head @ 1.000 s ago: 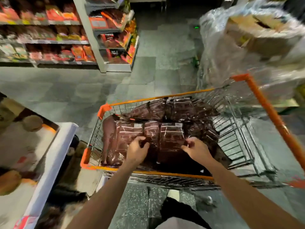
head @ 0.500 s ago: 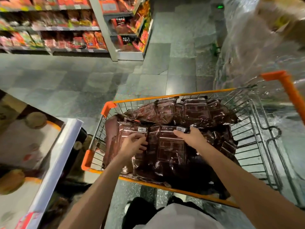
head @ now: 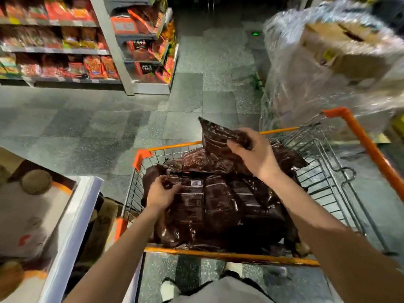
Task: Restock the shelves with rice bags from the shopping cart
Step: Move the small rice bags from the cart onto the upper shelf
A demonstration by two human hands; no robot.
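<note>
The right hand (head: 255, 154), just above the frame's centre, pinches a dark rice bag (head: 216, 136) by its upper part, holding it tilted above the pile; the left hand (head: 160, 193), lower centre-left, grips the top edge of a second rice bag (head: 192, 204) lying in the orange-rimmed shopping cart (head: 218, 254); stocked shelves (head: 54, 51) fill the upper left.
</note>
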